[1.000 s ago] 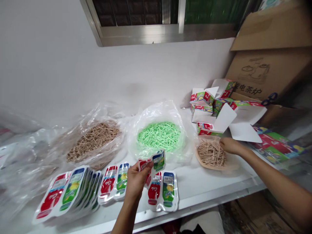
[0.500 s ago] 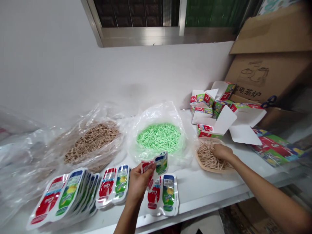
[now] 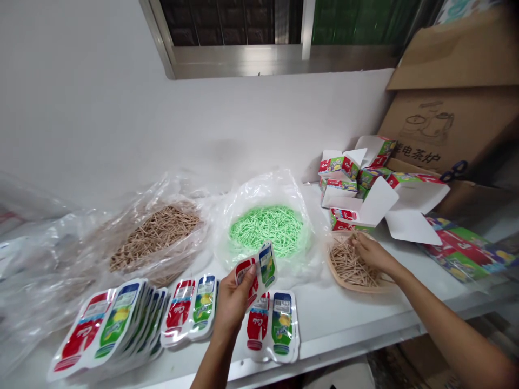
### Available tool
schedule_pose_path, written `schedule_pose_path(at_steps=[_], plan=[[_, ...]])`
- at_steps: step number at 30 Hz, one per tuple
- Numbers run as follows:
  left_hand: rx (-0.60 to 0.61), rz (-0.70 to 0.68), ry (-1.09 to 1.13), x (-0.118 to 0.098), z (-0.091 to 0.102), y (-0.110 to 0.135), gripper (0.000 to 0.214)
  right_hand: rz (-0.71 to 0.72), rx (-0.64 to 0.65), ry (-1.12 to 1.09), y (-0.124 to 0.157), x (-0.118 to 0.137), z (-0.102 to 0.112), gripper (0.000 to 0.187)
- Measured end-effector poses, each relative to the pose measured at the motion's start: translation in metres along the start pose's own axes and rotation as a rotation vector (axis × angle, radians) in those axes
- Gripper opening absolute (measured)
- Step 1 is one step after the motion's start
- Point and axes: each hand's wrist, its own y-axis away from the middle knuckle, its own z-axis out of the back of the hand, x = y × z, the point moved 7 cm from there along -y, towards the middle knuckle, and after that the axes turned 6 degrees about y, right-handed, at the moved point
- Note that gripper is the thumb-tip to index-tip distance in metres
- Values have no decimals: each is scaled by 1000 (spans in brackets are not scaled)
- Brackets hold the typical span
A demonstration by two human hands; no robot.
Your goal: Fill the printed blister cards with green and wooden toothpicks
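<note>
My left hand [image 3: 233, 296] grips a double packet [image 3: 267, 266], one half red with "Cola", the other green and blue, folded slightly along its middle. Beneath it, a similar stack of packets [image 3: 281, 327] lies on the table. My right hand [image 3: 373, 255] is at a shallow peach tray [image 3: 339, 282] full of thin brown sticks [image 3: 348, 262]. Its fingertips are pinched together, with a few stick ends poking out above them. Left of my left hand are another small stack of packets [image 3: 203, 302] and a longer leaning row of packets [image 3: 113, 321].
Behind, an open plastic bag holds green sticks [image 3: 267, 227]; another bag holds brown sticks [image 3: 162, 232]. Printed small boxes [image 3: 340, 167], some with open flaps, stand at the back right. Beyond are a large cardboard carton [image 3: 454, 124] and blue-handled scissors [image 3: 454, 170].
My right hand has lifted slightly out of the brown sticks, and stick ends now show at its fingertips. The packet in my left hand has turned a little and lies flatter.
</note>
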Motion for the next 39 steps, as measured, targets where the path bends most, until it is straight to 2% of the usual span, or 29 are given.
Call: schedule_pose_path(at_steps=[5, 9, 13, 16, 20, 23, 26, 29, 31, 34, 39], plan=[[31, -58, -47, -6, -14, -9, 33, 13, -53, -108, 1, 1, 7, 39], [73, -183, -88, -20, -45, -24, 32, 81, -80, -92, -2, 8, 18, 37], [146, -407, -182, -40, -100, -41, 25, 165, -85, -29, 1, 21, 29, 30], [190, -539, -225, -37, -154, -52, 24, 256, -92, 76, 10, 39, 36, 31], [233, -568, -225, 0, -232, -61, 22, 353, -102, 114, 18, 64, 38, 24], [272, -532, -232, 32, -272, -60, 22, 307, -109, -205, 16, 62, 40, 15], [252, -511, -233, 43, -281, -60, 23, 142, -133, -607, 11, 36, 38, 10], [206, -513, -214, 39, -272, -60, 27, -7, -213, -866, 8, 9, 33, 22], [176, -478, -156, 39, -266, -61, 28, -92, -285, -1068, 8, -1, 28, 26], [125, -365, -54, 51, -265, -62, 29, -167, -378, -1346, 10, 6, 18, 28], [82, -225, 42, 73, -271, -57, 40, -239, -464, -1617, 21, 42, 5, 25]])
